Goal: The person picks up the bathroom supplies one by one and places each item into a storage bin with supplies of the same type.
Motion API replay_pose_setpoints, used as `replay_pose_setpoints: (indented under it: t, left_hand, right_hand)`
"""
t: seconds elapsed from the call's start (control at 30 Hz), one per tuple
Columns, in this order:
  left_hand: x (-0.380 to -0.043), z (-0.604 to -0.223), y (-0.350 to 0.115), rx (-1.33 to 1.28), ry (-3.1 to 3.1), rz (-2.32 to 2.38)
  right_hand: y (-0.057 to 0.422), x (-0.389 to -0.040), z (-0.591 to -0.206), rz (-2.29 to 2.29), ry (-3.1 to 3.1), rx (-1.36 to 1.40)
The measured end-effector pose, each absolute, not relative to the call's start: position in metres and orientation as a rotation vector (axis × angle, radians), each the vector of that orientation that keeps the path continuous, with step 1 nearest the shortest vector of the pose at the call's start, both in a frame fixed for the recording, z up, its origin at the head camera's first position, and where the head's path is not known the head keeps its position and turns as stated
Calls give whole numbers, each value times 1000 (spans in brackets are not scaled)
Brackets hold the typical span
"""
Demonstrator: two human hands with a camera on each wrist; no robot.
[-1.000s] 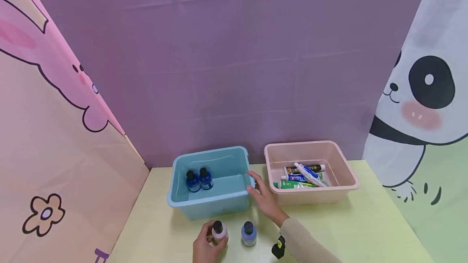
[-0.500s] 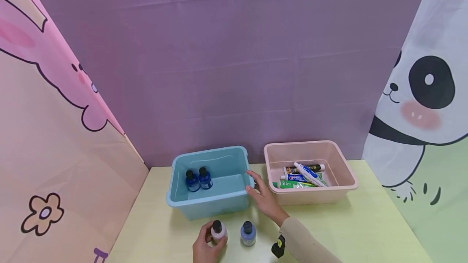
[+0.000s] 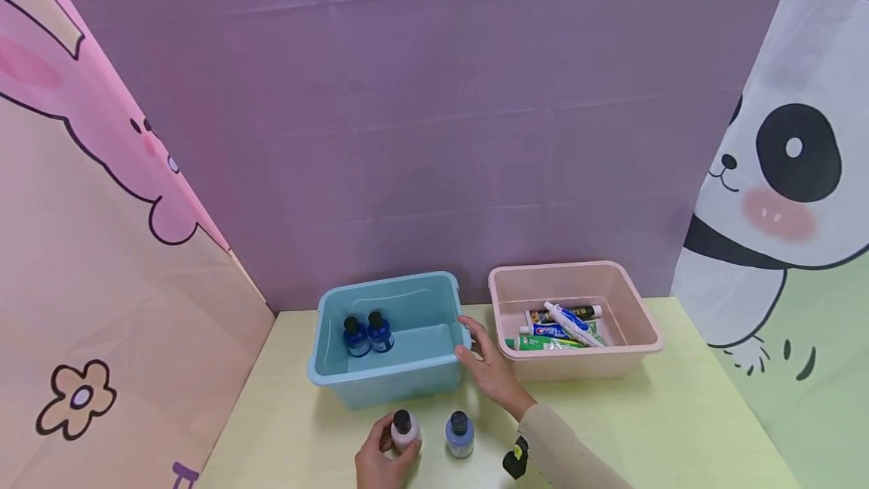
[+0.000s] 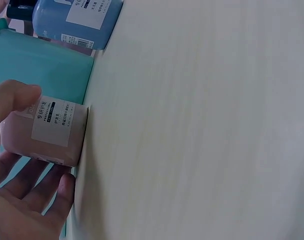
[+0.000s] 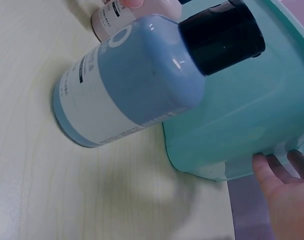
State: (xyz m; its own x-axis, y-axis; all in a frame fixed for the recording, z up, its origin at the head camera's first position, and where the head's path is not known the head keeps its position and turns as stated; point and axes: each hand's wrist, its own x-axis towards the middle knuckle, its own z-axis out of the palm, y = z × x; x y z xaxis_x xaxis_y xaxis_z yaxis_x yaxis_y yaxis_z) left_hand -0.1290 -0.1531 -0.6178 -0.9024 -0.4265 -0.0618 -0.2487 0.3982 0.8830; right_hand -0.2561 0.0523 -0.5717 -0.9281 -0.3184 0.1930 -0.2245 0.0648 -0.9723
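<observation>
My left hand (image 3: pixel 385 457) grips a small pale pink bottle (image 3: pixel 407 438) with a black cap, upright on the table in front of the blue bin (image 3: pixel 400 383). In the left wrist view, the thumb lies across the top of its white label and the fingers are below it. To its right stands a light blue bottle (image 3: pixel 460 440), also black-capped, with no hand on it; it looms large in the right wrist view. My right hand (image 3: pixel 494 376) touches the bin's right end, with thumb and fingers spread along the rim. Two dark blue bottles (image 3: pixel 368 336) stand inside the bin.
A pink bin (image 3: pixel 577 368) stands right of the blue one, close to my right hand, with several toothpaste tubes (image 3: pixel 563 329) in it. The pale yellow table (image 3: pixel 686 413) meets a purple backdrop (image 3: pixel 434 134) behind the bins. Printed panels flank both sides.
</observation>
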Motion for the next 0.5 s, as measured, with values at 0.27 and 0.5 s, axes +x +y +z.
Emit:
replay_pose_setpoints:
  t: [0.27, 0.5]
  left_hand:
    - [-129, -618, -153, 625, -2449, -1474]
    - [-127, -612, -156, 668, -2363, -1550]
  right_hand:
    - [52, -255, -569, -2003, 2247, -541]
    - [52, -255, -571, -2016, 2234, -530]
